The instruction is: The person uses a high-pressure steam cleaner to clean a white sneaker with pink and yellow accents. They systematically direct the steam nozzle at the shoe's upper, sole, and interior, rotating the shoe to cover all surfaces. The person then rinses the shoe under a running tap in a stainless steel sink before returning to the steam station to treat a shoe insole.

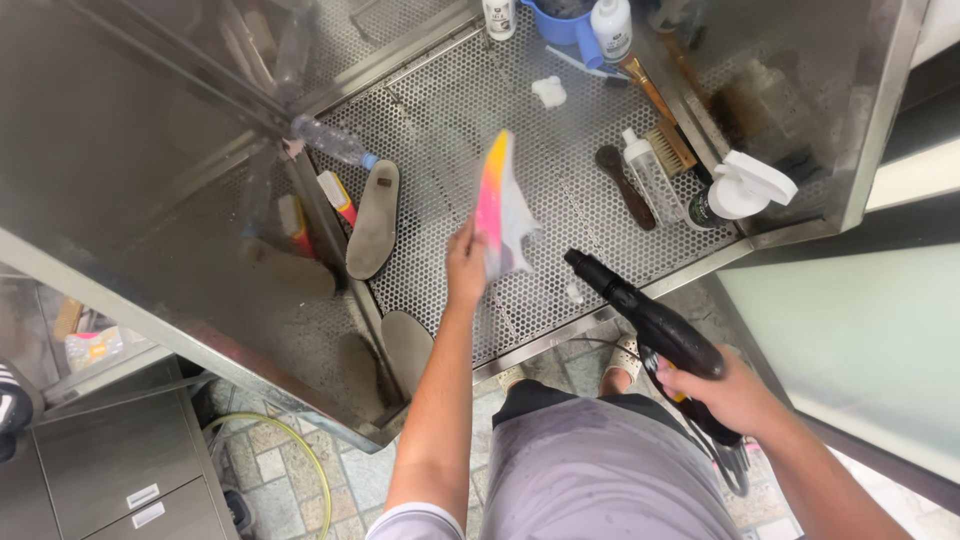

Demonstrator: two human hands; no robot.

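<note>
Perforated steel desk [450, 110] with brushes and bottles, left hand [466, 268] gripping a pink-orange shoe [502, 205], right hand [728, 392] clasping a black spray gun [650, 320]

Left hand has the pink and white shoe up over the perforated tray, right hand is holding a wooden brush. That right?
Not quite. In the head view the right hand holds a black spray gun, not a wooden brush. The left hand does hold the shoe over the perforated tray.
</note>
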